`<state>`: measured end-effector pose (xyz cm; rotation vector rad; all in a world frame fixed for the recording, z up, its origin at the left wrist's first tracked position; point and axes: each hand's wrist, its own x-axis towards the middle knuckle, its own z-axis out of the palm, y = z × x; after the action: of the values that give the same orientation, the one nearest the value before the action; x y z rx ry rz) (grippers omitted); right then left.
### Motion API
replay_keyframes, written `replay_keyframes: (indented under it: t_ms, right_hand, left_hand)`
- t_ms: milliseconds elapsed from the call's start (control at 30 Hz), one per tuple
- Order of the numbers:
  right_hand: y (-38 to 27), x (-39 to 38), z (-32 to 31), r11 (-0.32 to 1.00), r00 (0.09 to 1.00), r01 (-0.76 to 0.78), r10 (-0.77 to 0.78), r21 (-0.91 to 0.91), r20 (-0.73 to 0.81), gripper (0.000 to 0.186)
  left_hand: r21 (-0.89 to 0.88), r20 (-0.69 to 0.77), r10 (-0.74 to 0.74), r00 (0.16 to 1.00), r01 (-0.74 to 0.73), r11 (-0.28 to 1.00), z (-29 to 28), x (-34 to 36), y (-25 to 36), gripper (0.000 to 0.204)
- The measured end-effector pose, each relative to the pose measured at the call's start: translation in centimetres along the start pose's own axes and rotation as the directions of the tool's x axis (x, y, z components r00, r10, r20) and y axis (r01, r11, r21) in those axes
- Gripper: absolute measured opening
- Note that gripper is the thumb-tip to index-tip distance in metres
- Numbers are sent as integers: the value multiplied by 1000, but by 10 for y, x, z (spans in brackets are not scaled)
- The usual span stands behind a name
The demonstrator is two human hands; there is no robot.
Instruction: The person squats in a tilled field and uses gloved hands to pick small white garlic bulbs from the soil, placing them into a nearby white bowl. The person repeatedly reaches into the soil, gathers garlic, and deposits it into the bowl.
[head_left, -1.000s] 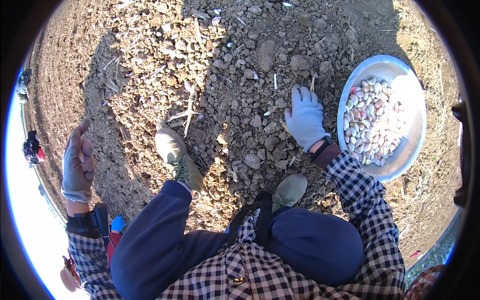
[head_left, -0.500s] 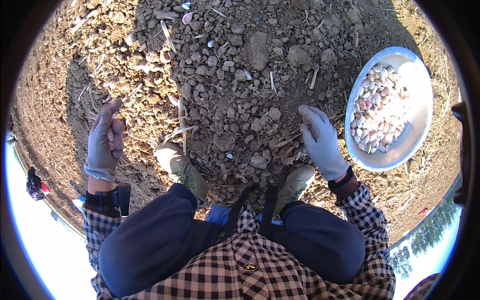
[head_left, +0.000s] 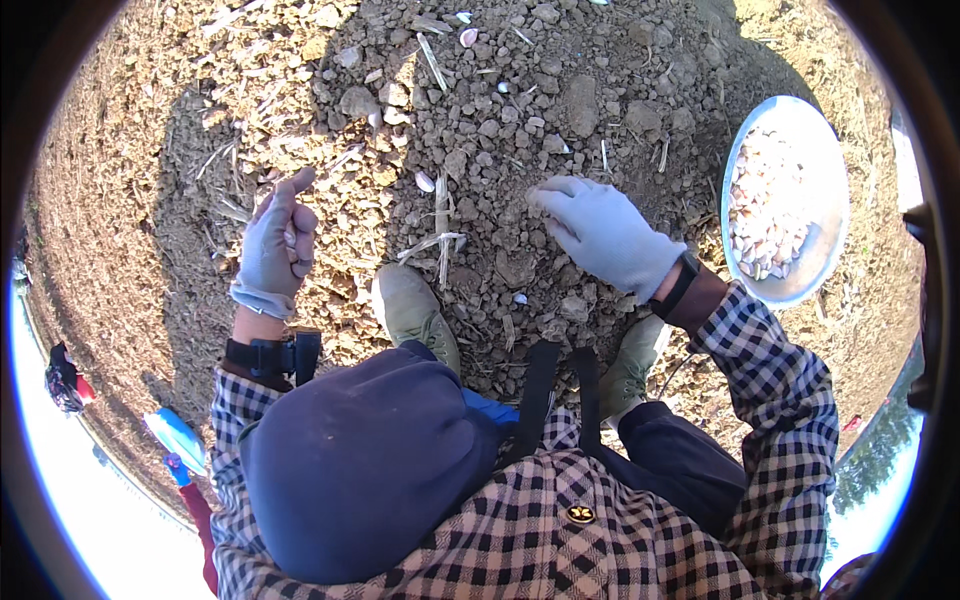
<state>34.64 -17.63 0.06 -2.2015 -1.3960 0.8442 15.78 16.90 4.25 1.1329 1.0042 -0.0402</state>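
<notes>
The right hand [head_left: 608, 235], in a pale glove, reaches leftward low over the cloddy soil [head_left: 575, 110], wrist bent inward, fingers together and thumb beneath; I can't tell whether the tips pinch anything. The left hand [head_left: 275, 245] is raised on an upright forearm, index finger pointing up and inward, the others curled toward the palm (what they close on, if anything, I can't make out). Between the hands, a loose garlic clove [head_left: 424, 181] lies near a dry stalk [head_left: 442, 220]. Two shoes [head_left: 415, 310] stand nearer the body. Right of the right hand, a metal basin [head_left: 825, 240] holds many garlic cloves [head_left: 765, 200].
</notes>
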Motion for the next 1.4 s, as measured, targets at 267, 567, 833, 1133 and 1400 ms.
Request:
replay_keyframes:
  t_ms: [267,567,833,1133,1400]
  right_hand:
    - [-86,40,112,938,935,-311,272,-153,-228,57]
    - [-50,16,103,945,881,-296,212,-142,-423,43]
    - [-58,-29,119,892,896,-409,351,-193,-273,55]
    - [-73,-76,158,774,753,-633,609,-21,-250,51]
    - [-66,-63,162,726,733,-679,660,-112,-163,53]
  left_hand:
    - [-112,-43,-180,983,174,978,-14,-57,-87,38]
    - [-41,10,-125,992,125,991,-18,-50,-92,40]
    - [-95,85,-150,985,158,983,-22,-48,-94,39]
    - [-159,-8,-178,984,175,972,-29,-67,-96,34]
    - [-192,136,-165,977,189,963,-50,-135,-103,25]
